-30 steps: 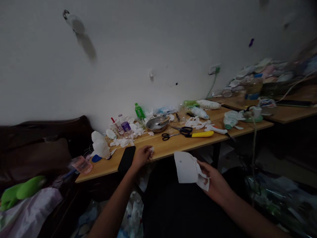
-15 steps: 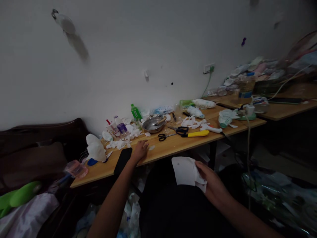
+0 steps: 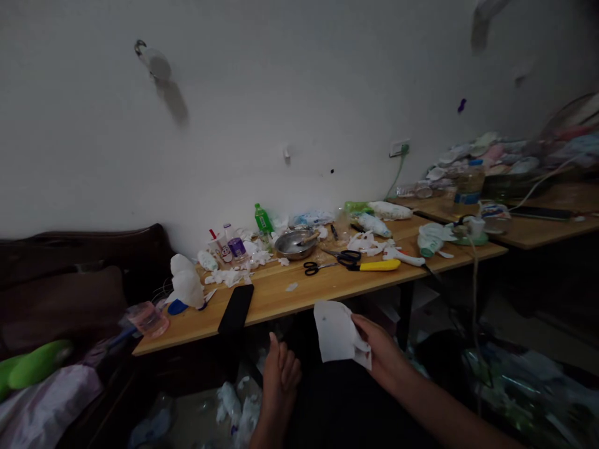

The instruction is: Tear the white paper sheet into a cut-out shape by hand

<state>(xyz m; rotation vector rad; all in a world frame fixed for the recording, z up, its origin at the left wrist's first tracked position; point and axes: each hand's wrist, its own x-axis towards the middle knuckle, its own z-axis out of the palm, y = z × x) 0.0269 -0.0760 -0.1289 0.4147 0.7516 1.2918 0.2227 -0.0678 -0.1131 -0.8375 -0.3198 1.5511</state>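
My right hand (image 3: 384,350) grips a folded white sheet (image 3: 337,333) by its right edge, over my lap. The sheet looks like paper or tissue and has a small dark spot near its upper left. Off the table's front edge, left of the sheet, is my left hand (image 3: 282,372). Its fingers are curled in and its thumb points up; nothing shows in it. On the wooden table (image 3: 276,299) beyond lie a black phone (image 3: 236,308), a small white scrap (image 3: 292,287) and black-handled scissors (image 3: 314,268).
A metal bowl (image 3: 296,244), a yellow-handled tool (image 3: 378,265), a green bottle (image 3: 262,219) and a purple-labelled bottle (image 3: 236,245) stand among crumpled tissues. At the table's left end sits a pink translucent cup (image 3: 148,319). A cable (image 3: 475,312) hangs down at the right.
My left hand has come back off the tabletop to beside my lap, its fingers now curled. The white sheet in my right hand has shifted slightly left. The camera view has tilted up a little.
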